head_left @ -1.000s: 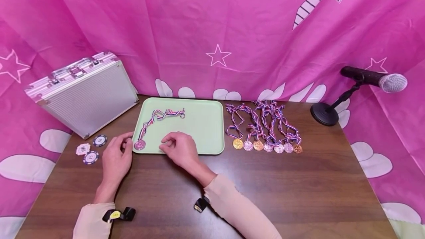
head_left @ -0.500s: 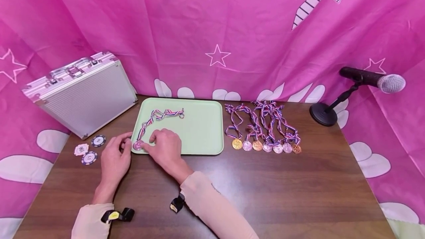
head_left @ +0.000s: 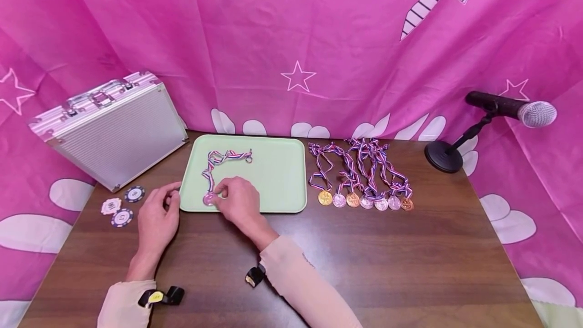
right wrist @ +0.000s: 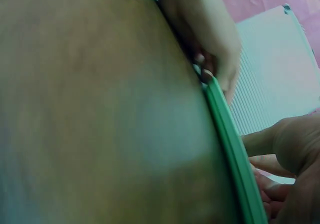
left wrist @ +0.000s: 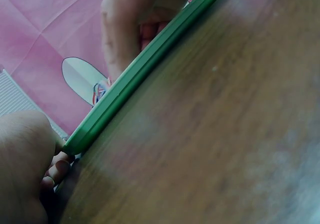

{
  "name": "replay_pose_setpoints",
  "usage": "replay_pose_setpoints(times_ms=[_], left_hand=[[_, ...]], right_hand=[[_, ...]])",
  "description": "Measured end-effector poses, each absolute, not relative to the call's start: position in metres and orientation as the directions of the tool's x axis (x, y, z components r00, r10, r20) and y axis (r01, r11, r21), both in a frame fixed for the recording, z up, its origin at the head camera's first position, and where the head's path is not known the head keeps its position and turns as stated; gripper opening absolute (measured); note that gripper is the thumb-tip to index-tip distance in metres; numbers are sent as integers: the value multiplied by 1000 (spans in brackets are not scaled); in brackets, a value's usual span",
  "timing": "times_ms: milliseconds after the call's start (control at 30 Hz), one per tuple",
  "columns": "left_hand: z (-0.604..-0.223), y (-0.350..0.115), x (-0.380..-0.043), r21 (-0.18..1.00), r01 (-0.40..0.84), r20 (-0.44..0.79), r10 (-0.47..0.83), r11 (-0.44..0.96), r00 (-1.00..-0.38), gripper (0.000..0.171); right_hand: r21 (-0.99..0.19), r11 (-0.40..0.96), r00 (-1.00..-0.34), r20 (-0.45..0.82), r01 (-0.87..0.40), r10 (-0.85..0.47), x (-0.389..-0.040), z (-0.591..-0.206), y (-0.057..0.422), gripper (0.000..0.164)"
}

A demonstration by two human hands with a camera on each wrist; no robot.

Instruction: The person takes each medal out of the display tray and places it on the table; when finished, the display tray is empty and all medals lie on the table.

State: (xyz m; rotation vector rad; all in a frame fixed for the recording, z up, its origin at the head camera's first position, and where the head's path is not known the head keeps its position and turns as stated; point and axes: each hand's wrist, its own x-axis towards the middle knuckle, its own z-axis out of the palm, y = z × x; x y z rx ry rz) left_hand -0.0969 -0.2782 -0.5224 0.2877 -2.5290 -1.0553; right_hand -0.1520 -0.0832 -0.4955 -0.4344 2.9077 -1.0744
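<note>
Inside the light green tray (head_left: 278, 186), a medal (head_left: 208, 199) lies near the front left with its striped ribbon (head_left: 227, 156) running up and then right. My right hand (head_left: 239, 201) pinches that medal at its right side with thumb and forefinger; the exact contact is partly hidden by the hand. At the tray's left edge, my left hand (head_left: 159, 214) holds the rim near the front corner. The left wrist view shows curled left fingers (left wrist: 59, 170) at the green corner. Behind the rim there, the right hand (left wrist: 125, 29) reaches down into the tray.
Several medals (head_left: 352, 199) with tangled ribbons lie in a row right of the tray. Poker chips (head_left: 122, 217) sit left of the left hand. A silver case (head_left: 118, 135) stands at the back left, a microphone (head_left: 510, 108) on its stand at the back right.
My right hand came left to the medal, then drew it rightward, away from the tray's left corner; the lower ribbon shifted with it. My left hand stayed at the tray's edge.
</note>
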Motion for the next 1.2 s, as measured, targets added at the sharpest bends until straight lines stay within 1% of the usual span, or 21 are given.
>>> replay_pose_setpoints(times_ms=[133,200,333,433,600,700,800,833,967,1033,1200], left_hand=[[-522,-279,-97,717,-43,265,-329,696,-907,31],[-521,-279,-97,717,-41,268,-329,696,-905,31],[-521,-279,-96,714,-33,282,-331,700,-901,31],[-522,-279,-96,708,-23,298,-329,705,-896,30],[-524,-279,-96,704,-12,318,-330,711,-889,28],[-524,-279,-96,703,-11,317,-327,711,-890,28],[-524,-279,-97,707,-11,314,-327,707,-891,29],[-524,-278,-97,707,-12,313,-328,707,-891,29],[-524,-278,-97,707,-15,311,-330,707,-892,29],[-524,-278,-97,706,-17,309,-329,708,-892,29],[-523,-278,-97,708,-27,298,-333,706,-894,29]], right_hand=[[-682,688,-960,73,-247,-272,-167,-512,-63,7],[-681,684,-956,91,-263,-278,-175,-524,-52,5],[-664,696,-955,106,-275,-277,-185,-531,-29,5],[-653,707,-957,104,-272,-272,-187,-528,-15,11],[-691,684,-963,70,-235,-261,-179,-508,-5,5],[-677,701,-964,50,-224,-260,-172,-495,-5,15],[-660,716,-964,51,-230,-263,-168,-490,-6,20],[-660,712,-962,69,-242,-263,-169,-493,-6,21],[-721,647,-958,85,-248,-273,-168,-492,-1,22],[-743,618,-958,111,-257,-265,-171,-502,2,19],[-875,461,-967,30,-148,-255,-171,-496,13,11]])
